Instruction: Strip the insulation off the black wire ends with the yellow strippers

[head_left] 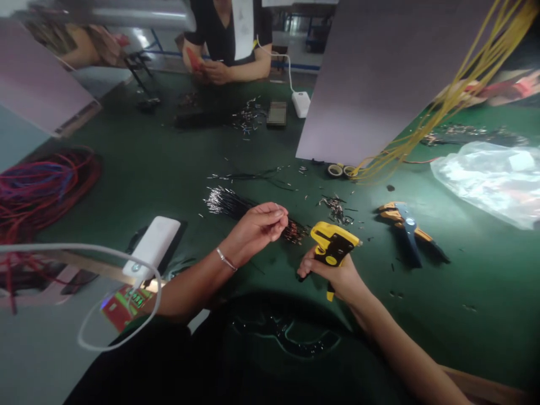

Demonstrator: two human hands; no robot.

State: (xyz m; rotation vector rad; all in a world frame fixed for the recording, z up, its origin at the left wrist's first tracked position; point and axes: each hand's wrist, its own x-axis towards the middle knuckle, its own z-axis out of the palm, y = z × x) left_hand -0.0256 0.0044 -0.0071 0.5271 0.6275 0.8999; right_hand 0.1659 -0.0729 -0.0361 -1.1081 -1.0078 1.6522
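My right hand [327,267] is wrapped round the handles of a yellow and black wire stripper [335,244], its head tilted up over the table. Left of it, my left hand [264,225] is pinched, thumb against fingers; whatever is between the fingertips is too small to make out. Beneath and beyond that hand lies a bundle of black wires [230,203], partly hidden by it. The bundle's silvery ends point left, and copper-coloured ends show at right near my fingertips. A pile of small cut scraps [336,209] lies just beyond the stripper.
A second wire stripper [405,222] lies at right, near a clear plastic bag [485,180]. Yellow wires [447,118] hang beside a grey panel [358,79], with tape rolls [335,170] below. At left are coiled red wires [42,180] and a white power bank [154,244]. Co-workers sit opposite.
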